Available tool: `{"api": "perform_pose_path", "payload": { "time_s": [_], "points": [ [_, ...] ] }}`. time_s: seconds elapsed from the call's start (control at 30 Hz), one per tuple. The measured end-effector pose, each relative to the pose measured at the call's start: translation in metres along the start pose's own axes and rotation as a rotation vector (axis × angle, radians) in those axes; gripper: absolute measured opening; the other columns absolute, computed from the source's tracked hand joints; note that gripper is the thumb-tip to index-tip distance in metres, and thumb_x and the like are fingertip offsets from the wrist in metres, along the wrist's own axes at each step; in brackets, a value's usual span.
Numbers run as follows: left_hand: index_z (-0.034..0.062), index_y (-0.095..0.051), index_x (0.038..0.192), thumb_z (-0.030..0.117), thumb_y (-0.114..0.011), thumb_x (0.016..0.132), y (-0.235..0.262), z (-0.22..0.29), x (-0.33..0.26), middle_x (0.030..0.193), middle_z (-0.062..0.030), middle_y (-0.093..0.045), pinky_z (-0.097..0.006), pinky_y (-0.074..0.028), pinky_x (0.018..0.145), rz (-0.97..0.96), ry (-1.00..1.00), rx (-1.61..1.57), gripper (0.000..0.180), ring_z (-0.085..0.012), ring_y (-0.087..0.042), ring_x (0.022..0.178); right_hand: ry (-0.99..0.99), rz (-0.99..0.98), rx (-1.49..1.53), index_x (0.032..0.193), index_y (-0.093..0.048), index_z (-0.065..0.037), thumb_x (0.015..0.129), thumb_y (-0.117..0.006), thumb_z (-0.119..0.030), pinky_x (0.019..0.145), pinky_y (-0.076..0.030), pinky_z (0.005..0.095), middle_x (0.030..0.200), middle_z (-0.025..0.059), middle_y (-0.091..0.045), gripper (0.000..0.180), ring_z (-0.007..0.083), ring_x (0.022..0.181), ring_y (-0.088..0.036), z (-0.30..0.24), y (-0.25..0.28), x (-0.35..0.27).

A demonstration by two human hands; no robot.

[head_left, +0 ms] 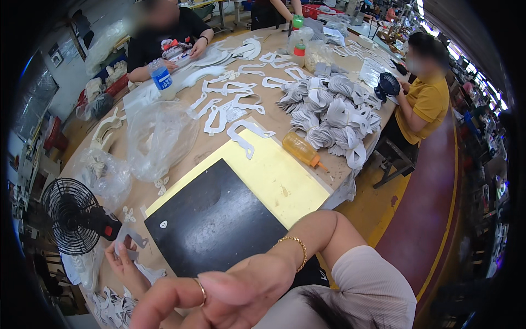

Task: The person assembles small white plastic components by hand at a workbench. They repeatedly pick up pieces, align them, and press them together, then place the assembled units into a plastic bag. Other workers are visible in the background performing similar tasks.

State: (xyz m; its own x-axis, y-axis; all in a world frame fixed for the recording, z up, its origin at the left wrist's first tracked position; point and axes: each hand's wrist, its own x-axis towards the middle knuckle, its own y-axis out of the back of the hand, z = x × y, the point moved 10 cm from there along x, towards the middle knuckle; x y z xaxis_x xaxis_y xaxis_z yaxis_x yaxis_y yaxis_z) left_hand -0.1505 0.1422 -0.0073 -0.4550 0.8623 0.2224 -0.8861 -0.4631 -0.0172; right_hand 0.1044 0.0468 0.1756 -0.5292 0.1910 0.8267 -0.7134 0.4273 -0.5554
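Observation:
My left hand (125,263), at the lower left, pinches a pale grey cut piece (124,236) between thumb and fingers beside a black fan. Close to the camera, my right hand (241,288) is raised with its fingers curled and the thumb bent against them; whatever lies inside is hidden. It wears a ring and a gold bracelet. Beyond it lies a black mat (213,219) bearing one small white piece (163,224). The mat rests on a yellow sheet (282,181), where a curved white cut piece (247,137) overlaps the far edge.
An amber squeeze bottle (301,148) lies right of the sheet, near bundled grey pieces (334,109). Loose white cutouts (230,90) spread beyond. Plastic bags (159,137) and the fan (74,216) stand left; more pieces (112,307) lie lower left. Two people sit across the table.

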Motion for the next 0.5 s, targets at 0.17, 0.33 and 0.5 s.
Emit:
{"api": "perform_pose_path", "payload": {
  "time_s": [0.17, 0.33, 0.5],
  "points": [
    [0.0045, -0.051, 0.117, 0.023, -0.055, 0.103, -0.017, -0.028, -0.053, 0.115, -0.0145, -0.065, -0.029, -0.046, 0.088, 0.036, 0.03, 0.132, 0.023, -0.0171, -0.062, 0.099, -0.007, 0.177, -0.189, 0.154, -0.009, -0.002, 0.104, -0.027, -0.059, 0.077, -0.049, 0.0299, 0.096, 0.0197, -0.059, 0.078, 0.0212, 0.09, -0.06, 0.008, -0.001, 0.002],
    [0.0011, -0.05, 0.117, 0.019, -0.049, 0.105, -0.078, -0.053, -0.126, 0.126, -0.0202, -0.063, -0.03, -0.043, 0.097, -0.129, 0.097, 0.207, 0.021, -0.0194, -0.06, 0.108, -0.031, 0.06, 0.05, 0.155, -0.008, -0.004, 0.103, -0.028, -0.06, 0.077, -0.047, 0.0293, 0.099, 0.0191, -0.058, 0.08, 0.0202, 0.091, -0.06, 0.007, 0.001, -0.005],
    [-0.0013, -0.049, 0.122, 0.015, -0.047, 0.105, -0.13, -0.04, -0.155, 0.135, -0.0251, -0.059, -0.032, -0.043, 0.1, -0.219, 0.072, 0.338, 0.023, -0.0257, -0.06, 0.12, -0.101, 0.332, 0.036, 0.155, -0.003, -0.003, 0.102, -0.033, -0.06, 0.074, -0.046, 0.0303, 0.097, 0.0192, -0.059, 0.084, 0.0201, 0.087, -0.058, 0.017, 0.005, -0.004]
  ]
}}
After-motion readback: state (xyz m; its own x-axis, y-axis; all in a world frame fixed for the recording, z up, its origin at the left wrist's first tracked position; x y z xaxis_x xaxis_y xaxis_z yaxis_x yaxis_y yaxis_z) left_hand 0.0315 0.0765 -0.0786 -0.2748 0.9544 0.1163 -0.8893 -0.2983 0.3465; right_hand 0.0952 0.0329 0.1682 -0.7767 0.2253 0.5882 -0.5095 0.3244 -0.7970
